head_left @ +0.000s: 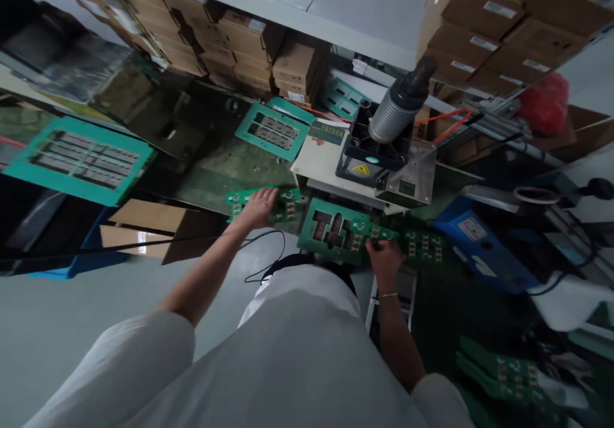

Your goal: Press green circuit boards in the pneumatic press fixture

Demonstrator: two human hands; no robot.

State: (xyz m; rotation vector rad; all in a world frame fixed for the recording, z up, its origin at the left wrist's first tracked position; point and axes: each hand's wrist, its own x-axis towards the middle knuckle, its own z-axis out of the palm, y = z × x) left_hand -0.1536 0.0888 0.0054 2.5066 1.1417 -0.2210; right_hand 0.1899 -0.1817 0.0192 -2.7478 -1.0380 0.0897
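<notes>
The person's left hand (259, 207) lies flat, fingers spread, on a green printed circuit panel with orange markings (283, 203), left of centre in the frame. The palm presses the panel's left half; no fingers curl under it, so the hand rests on the panel rather than gripping it.

The right hand (384, 254) sits just right of centre, its fingers closed around the near edge of a second green printed circuit panel (425, 245) that extends to the right of the hand. How tightly this grip closes cannot be told, because the fingertips are hidden behind the knuckles. A thin bracelet (386, 295) circles the right wrist.

Between the two hands lies a teal rectangular fixture plate with dark cut-outs (333, 228), touching the front of a grey bench-top press with a ribbed silver cylinder (396, 118) and a yellow warning label. The dark green table (225, 166) carries all of these.

In the upper left of the frame a larger teal framed tray (77, 159) lies tilted, and a smaller teal framed tray (273, 130) sits near the top centre. Stacked brown cardboard boxes (244, 41) fill the shelf behind. A blue box-shaped device (484, 245) stands at the right, and further green circuit panels (508, 373) lie in the lower right.
</notes>
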